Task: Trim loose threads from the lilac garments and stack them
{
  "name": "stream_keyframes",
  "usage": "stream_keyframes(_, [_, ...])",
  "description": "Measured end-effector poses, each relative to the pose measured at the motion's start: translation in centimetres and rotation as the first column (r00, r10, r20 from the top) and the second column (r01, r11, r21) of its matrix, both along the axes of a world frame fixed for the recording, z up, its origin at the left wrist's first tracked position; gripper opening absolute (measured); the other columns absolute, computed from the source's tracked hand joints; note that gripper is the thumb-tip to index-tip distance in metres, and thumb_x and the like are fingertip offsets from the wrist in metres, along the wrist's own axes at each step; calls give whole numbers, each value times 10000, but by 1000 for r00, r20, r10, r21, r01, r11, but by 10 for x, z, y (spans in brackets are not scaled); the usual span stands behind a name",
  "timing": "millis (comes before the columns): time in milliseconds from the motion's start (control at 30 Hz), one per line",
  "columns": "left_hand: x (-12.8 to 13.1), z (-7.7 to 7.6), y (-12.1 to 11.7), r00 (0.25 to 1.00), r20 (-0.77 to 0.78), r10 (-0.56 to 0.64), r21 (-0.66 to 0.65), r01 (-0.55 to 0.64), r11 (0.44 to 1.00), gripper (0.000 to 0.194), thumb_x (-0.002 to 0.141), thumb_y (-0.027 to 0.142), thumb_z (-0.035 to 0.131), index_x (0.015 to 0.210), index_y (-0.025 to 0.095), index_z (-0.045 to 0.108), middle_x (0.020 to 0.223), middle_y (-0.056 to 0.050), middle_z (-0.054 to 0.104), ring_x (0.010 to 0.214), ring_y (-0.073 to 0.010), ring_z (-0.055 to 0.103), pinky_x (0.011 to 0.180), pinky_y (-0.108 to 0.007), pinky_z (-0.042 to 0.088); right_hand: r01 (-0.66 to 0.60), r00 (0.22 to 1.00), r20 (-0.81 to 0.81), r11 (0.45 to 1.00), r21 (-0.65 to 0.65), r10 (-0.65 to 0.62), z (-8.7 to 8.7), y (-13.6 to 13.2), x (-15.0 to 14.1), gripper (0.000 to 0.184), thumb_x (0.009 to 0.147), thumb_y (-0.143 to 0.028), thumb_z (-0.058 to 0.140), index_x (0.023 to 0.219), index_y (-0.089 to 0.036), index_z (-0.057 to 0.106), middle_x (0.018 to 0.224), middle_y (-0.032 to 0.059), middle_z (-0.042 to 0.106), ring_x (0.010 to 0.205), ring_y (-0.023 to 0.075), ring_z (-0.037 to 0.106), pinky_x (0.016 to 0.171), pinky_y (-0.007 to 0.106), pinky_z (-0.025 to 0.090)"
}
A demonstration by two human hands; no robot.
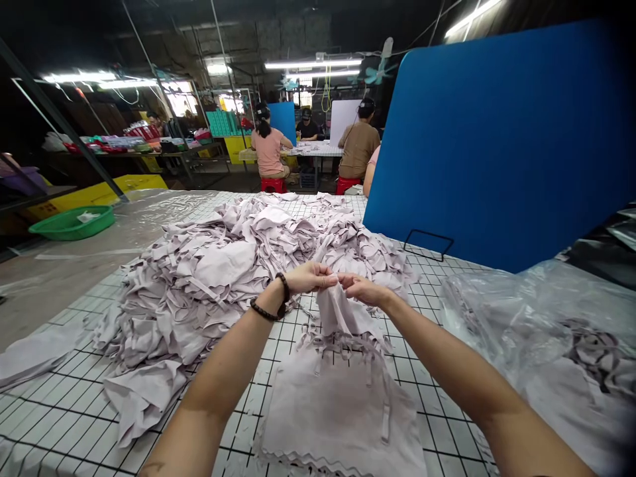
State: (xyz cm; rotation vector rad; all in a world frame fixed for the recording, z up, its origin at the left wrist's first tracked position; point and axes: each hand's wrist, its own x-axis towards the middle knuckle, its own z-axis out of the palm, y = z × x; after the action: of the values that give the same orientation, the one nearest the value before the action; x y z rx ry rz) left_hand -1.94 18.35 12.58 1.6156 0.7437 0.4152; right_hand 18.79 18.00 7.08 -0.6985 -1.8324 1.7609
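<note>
My left hand (314,277) and my right hand (362,289) meet over the middle of the table, fingers closed in a pinch. Between them hangs a pale lilac fabric piece (338,315), gripped at its top edge by both hands. Its lower end falls onto strips of the same cloth. Closer to me lies a flat stack of fabric pieces (338,404), with a zigzag edge at the front and thin straps at the back. Beyond my hands spreads a large loose heap of fabric pieces (199,278).
A grid-patterned tablecloth (233,430) covers the table. On the right stand a tall blue board (487,146) with a black wire stand (428,244) and a clear plastic bag (527,311) of cloth. A green basin (74,224) sits left; several people work behind.
</note>
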Motion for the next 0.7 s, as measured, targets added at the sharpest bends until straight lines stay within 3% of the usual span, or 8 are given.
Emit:
stream_keyframes(67, [3,23,7,998,26,-50,-87,52,995,402,666,503,708,735,134,563,502,75,366,386,-21,257,370,-171,169,-78,983,-176,990,-120,57,12,-4,-4,443,535,-127,465,940,-120,645,780,36,651,708,169,562,728,295,430])
stream_keyframes(167, [7,47,15,991,87,-103,-216,120,969,372,665,445,735,686,139,525,486,80,332,358,-12,221,354,-167,131,-90,939,-343,974,-206,14,28,-10,-4,335,558,-195,491,839,-107,652,758,59,651,700,182,565,774,328,427])
stream_keyframes(300, [17,68,22,979,200,-30,-296,89,951,313,673,337,740,652,138,499,492,60,392,359,-29,324,349,-160,214,-60,931,-365,978,-198,-17,43,-13,8,337,606,-267,527,861,-96,666,794,77,658,711,192,568,798,352,424])
stream_keyframes(467, [30,99,26,913,372,169,-264,-71,962,208,650,250,704,715,106,570,635,-15,561,512,-97,527,491,-204,419,-20,995,-100,996,-84,12,46,-19,33,241,672,-288,611,807,-104,688,768,55,651,756,183,573,787,327,428])
stream_keyframes(567, [28,118,28,876,449,178,-213,-89,973,167,672,248,651,696,101,574,648,-33,579,536,-116,539,533,-226,443,-40,986,163,999,-14,42,46,-26,49,222,703,-343,665,761,-129,687,740,23,618,708,149,548,713,293,432])
stream_keyframes(700, [13,137,33,816,551,172,-149,-106,983,166,682,260,609,634,110,555,609,-20,546,532,-111,528,557,-225,454,-14,938,340,977,212,-61,53,-35,71,242,702,-402,696,695,-161,697,977,38,589,927,177,524,817,290,402])
